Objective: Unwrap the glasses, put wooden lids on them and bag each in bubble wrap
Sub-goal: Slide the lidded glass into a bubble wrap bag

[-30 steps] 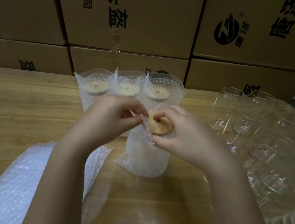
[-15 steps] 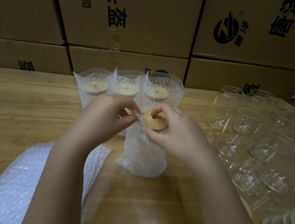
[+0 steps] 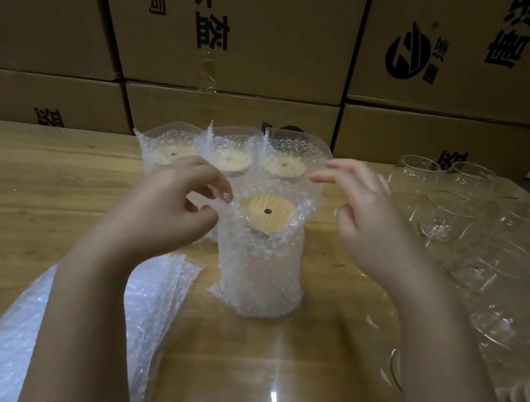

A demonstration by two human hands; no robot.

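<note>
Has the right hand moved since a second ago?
Yes. The right hand has lifted off the wooden lid and drawn right, toward the bare glasses; it now hovers open.

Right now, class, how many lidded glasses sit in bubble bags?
4 glasses: three in the back row, left, middle, right; one in front, between left hand and right hand. Others may hide.

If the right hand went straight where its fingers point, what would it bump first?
The right hand points left; it would likely first brush the bubble bag of the nearest back-row glass, but depth is unclear.
</note>
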